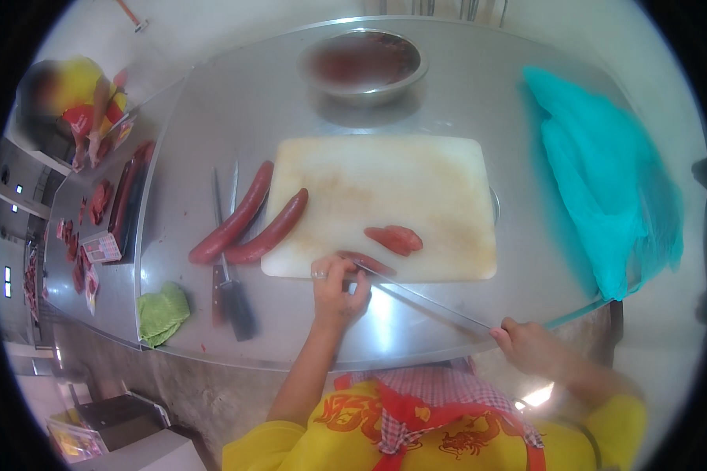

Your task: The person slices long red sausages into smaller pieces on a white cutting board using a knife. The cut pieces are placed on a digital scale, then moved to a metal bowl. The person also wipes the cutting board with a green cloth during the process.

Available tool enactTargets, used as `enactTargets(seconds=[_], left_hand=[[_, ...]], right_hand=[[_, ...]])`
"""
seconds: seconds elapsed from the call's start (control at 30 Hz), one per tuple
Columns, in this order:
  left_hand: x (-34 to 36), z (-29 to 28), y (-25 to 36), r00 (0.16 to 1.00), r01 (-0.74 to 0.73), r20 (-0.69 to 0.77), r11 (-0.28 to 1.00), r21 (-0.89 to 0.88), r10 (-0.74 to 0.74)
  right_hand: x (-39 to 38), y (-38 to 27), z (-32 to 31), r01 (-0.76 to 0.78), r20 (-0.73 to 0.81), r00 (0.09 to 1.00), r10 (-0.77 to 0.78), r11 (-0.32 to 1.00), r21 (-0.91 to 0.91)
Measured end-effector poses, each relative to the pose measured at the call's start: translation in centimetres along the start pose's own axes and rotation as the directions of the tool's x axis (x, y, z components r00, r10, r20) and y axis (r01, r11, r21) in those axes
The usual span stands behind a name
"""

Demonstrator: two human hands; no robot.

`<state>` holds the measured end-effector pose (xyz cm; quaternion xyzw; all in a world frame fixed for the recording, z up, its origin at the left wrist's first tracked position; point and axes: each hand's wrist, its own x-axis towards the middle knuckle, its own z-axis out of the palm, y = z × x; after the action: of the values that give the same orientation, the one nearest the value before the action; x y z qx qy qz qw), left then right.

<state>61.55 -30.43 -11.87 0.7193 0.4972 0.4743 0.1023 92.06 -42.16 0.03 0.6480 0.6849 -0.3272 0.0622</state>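
My left hand presses its fingers around a dark red sausage piece at the near edge of the white cutting board. In my right hand is a long thin knife, its handle hidden by the fingers. The blade slants up and left, its tip end at the sausage piece beside my left fingers. Just beyond lie cut pieces of sausage, paler on the cut side. Two whole sausages, a longer one and a shorter one, rest across the board's left edge.
Left of the board lie a dark-handled tool, a brown-handled knife and a green cloth. A metal bowl with blurred reddish contents stands behind. At right spreads a teal plastic bag. Another person works at the left table.
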Motion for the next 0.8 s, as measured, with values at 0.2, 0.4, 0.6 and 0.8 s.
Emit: enactTargets(seconds=[0.2, 0.4, 0.6, 0.8], left_hand=[[0.1, 0.3, -0.6, 0.999, 0.004, -0.038, 1.0, 0.02, -0.003], [1.5, 0.6, -0.5, 0.999, -0.014, -0.029, 1.0, 0.023, 0.014], [2.0, 1.0, -0.2, 1.0, -0.006, 0.01, 0.999, 0.052, 0.006], [2.5, 1.4, -1.4, 0.999, -0.036, 0.018, 0.996, 0.078, 0.035]], right_hand=[[3.0, -0.9, 1.1, 0.024, -0.036, 0.999, -0.025, 0.999, -0.034], [3.6, -1.4, -0.4, -0.007, -0.062, 0.998, 0.003, 0.997, -0.071], [7.2, -2.3, 0.7, 0.041, -0.005, 0.999, -0.041, 0.998, 0.045], [9.4, 0.9, 1.3, -0.003, 0.09, 0.996, -0.021, 0.965, 0.261]])
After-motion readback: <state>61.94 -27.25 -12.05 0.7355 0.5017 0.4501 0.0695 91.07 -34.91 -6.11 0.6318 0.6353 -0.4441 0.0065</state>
